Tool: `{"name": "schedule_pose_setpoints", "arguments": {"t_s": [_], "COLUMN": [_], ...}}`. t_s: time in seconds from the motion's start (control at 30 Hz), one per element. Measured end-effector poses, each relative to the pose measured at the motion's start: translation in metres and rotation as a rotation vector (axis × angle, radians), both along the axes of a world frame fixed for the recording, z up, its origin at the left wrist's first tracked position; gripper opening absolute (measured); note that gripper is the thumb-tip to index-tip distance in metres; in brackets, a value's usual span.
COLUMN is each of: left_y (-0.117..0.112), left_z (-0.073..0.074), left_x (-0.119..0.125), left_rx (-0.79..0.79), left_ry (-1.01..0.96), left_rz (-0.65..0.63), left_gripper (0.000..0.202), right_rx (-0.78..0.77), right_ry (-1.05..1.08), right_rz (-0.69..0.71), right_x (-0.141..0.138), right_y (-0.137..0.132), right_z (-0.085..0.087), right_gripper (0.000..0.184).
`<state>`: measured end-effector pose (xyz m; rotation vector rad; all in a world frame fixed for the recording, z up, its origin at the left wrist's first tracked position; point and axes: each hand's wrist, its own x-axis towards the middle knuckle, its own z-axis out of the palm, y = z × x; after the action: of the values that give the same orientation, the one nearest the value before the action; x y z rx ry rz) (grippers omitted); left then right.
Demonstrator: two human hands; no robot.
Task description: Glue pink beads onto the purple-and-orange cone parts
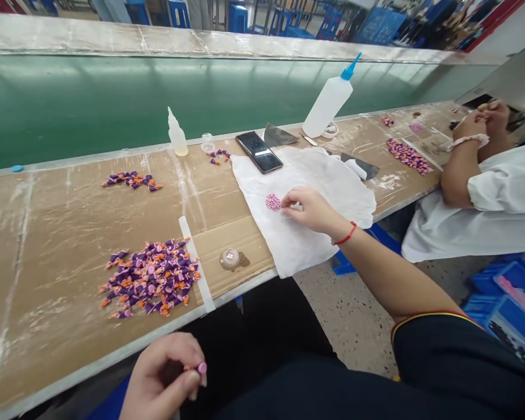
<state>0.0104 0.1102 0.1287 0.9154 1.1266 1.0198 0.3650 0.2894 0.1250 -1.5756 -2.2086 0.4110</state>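
My left hand [166, 373] is low at the table's near edge, fingers pinched on a small pink and purple piece [200, 368]. My right hand [310, 209] reaches out over a white sheet [328, 181], fingertips pinched beside a small cluster of pink beads [273, 202]; whether it holds one I cannot make out. A large pile of purple, orange and pink pieces [151, 277] lies on the cardboard-covered table [61, 233] in front of my left hand.
A smaller pile of pieces [131, 180], a small glue bottle [177, 135], a large squeeze bottle with a blue nozzle [330, 99], a phone [259, 151] and a small round lid [230, 258] are on the table. A person in white [485, 192] sits at right. A green conveyor [201, 93] runs behind.
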Motion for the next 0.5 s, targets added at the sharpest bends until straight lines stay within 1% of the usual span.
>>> {"name": "schedule_pose_setpoints", "arguments": {"t_s": [0.07, 0.2, 0.33, 0.5], "left_y": [0.003, 0.008, 0.01, 0.014], "left_z": [-0.005, -0.015, -0.016, -0.021], "left_x": [-0.001, -0.003, 0.0, -0.004], "left_rx": [0.004, 0.097, 0.054, 0.096], "left_ry": [-0.007, -0.024, 0.002, -0.021], "left_rz": [-0.018, -0.108, -0.073, -0.171], "left_gripper": [0.028, 0.023, 0.027, 0.022], "right_rx": [0.0, -0.003, -0.002, 0.003], "right_ry": [-0.001, -0.004, -0.008, -0.015], "right_rz": [0.022, 0.042, 0.055, 0.075], "right_x": [-0.002, -0.005, -0.004, -0.005], "right_y": [-0.002, -0.002, -0.001, -0.002], "right_z": [-0.001, -0.005, -0.006, -0.004], "right_gripper": [0.009, 0.009, 0.008, 0.009]}}
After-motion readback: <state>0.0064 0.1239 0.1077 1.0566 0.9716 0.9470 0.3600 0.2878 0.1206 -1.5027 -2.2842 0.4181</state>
